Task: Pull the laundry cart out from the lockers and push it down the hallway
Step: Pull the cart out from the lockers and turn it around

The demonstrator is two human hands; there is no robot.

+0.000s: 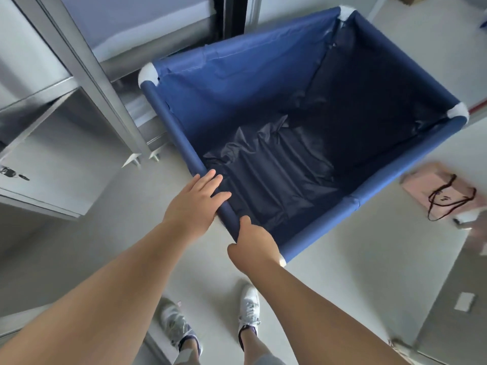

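The laundry cart (pixel 290 143) stands on the pale floor (pixel 342 272) just in front of the person, turned at an angle, its far-left corner near the steel lockers (pixel 66 122). It is a blue fabric bin on a tube frame w/ white corner caps, and the inside looks empty, only dark wrinkled lining.

Both hands are on the near rail (pixel 181 143). The left hand (pixel 195 204) lies over the tube, fingers bent down into the bin, so it is closed around the rail but not very tight. The right hand (pixel 253 246) is closed in a fist on the same rail, close to the near corner, thumb pointing up along the tube. Probably the two hands sit close together on one side because this rail works as handle: it gives pull and also steering.

About room: the left side is narrow, the locker legs (pixel 155 155) stand just beside the cart's left rail, so turning that way may hit them. To the right the floor is more open, but a pink bag (pixel 432 185) w/ dark straps lies near the right rail, apart from it. The person's shoes (pixel 247 304) are just behind the hands, w/ free floor around for stepping back. I judge the cart is approx. clear of the lockers; the push is not yet started.
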